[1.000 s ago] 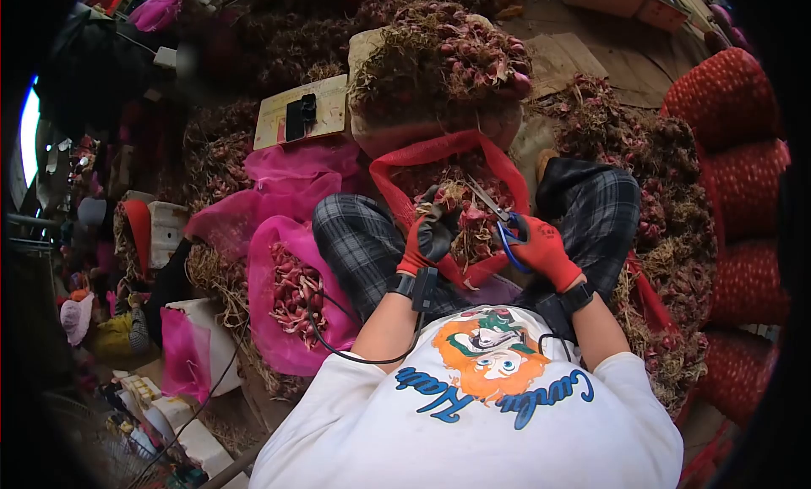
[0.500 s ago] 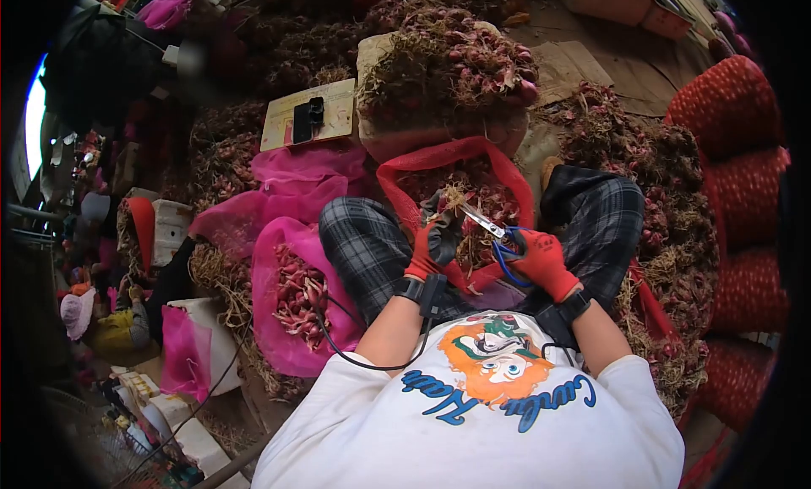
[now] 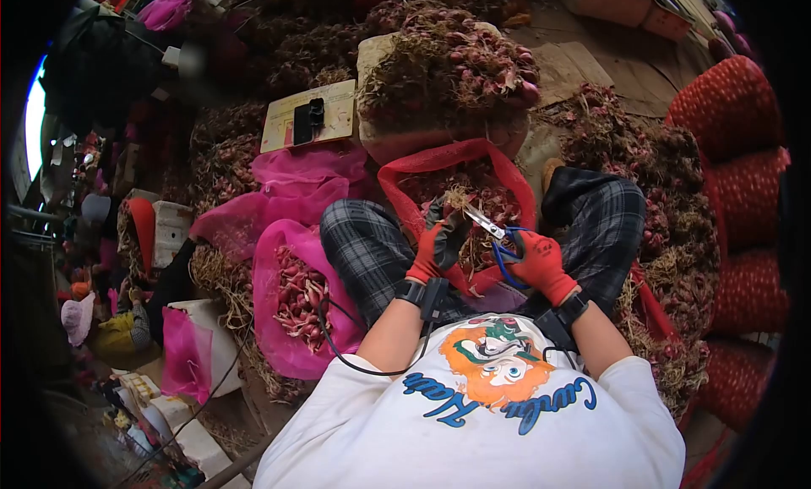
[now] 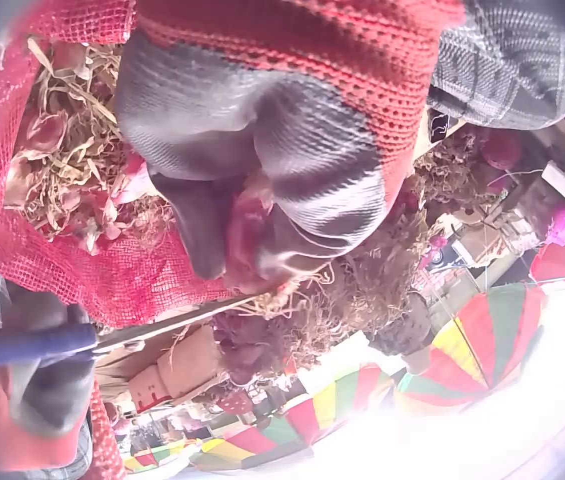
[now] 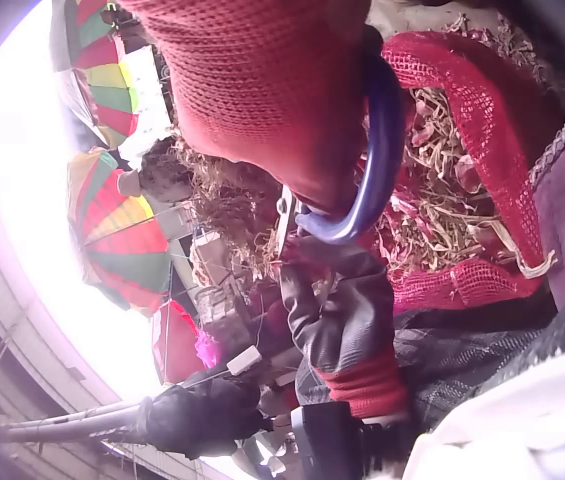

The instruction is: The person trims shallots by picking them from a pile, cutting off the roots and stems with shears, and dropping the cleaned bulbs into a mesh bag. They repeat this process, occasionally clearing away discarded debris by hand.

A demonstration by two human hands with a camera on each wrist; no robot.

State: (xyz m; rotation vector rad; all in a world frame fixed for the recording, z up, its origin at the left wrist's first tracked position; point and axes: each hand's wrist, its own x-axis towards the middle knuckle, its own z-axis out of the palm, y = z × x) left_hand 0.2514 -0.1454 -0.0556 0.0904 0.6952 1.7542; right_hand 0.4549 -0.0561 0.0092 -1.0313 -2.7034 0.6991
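My left hand [image 3: 438, 242], in a red glove with a dark coated palm, pinches a shallot [image 4: 250, 225] between thumb and fingers. Its stringy roots [image 4: 281, 298] stick out past the fingertips. My right hand [image 3: 545, 265], gloved the same way, grips scissors by their blue handles [image 3: 507, 267]. The scissor blades [image 3: 483, 221] point toward the left hand, and their tips lie right at the tuft of roots. Below both hands, between the knees, is a red mesh bag [image 3: 517, 178] holding shallots and dry trimmings [image 5: 443, 170].
A pink mesh bag of cleaned shallots [image 3: 300, 307] stands left of the left knee. Ahead, a pale block [image 3: 380, 134] bears a heap of untrimmed shallots [image 3: 456, 58]. A board [image 3: 338, 109] with a phone lies beside it. Full red sacks [image 3: 743, 193] line the right side.
The scissors have swung lower and leftward, their tips meeting the root tuft at the left hand. My left hand has turned slightly and the roots now show above its fingers.
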